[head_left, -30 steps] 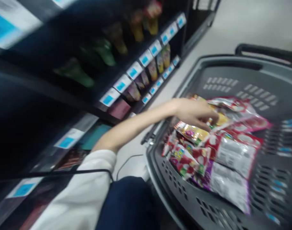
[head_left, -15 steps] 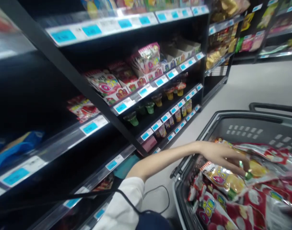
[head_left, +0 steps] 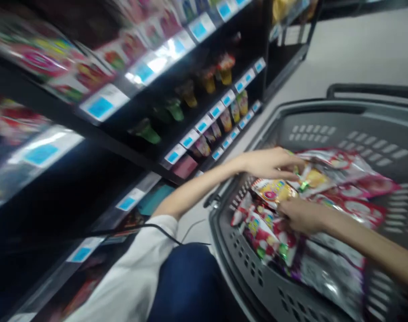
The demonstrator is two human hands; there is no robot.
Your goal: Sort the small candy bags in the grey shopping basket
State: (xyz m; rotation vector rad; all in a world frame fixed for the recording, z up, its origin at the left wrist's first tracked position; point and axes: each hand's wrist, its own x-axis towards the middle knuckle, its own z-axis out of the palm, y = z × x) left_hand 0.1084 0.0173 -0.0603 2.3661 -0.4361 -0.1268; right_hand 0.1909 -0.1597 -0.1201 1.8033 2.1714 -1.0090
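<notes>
A grey plastic basket (head_left: 354,110) holds several shiny candy bags. My left hand (head_left: 272,163) reaches in over its near left rim, fingers bent down on a clear-and-yellow candy bag (head_left: 317,179) with green edges. From the right comes my right hand (head_left: 302,217), its fingers curled at the lower end of a yellow candy bag (head_left: 272,190); its fingertips are partly hidden. Red-and-white candy bags (head_left: 262,237) lie below that hand, and a silver-backed bag (head_left: 331,268) lies near the basket's front.
Dark store shelves (head_left: 123,147) with blue-and-white price tags run along the left. They carry candy bags, small jelly cups (head_left: 148,132) and pouches (head_left: 242,103). The basket handle (head_left: 371,89) lies at the back. A thin black cable (head_left: 157,226) crosses my left sleeve.
My right hand has come into the basket from the right. The view has tilted down and right, and my left hand stays on the bags.
</notes>
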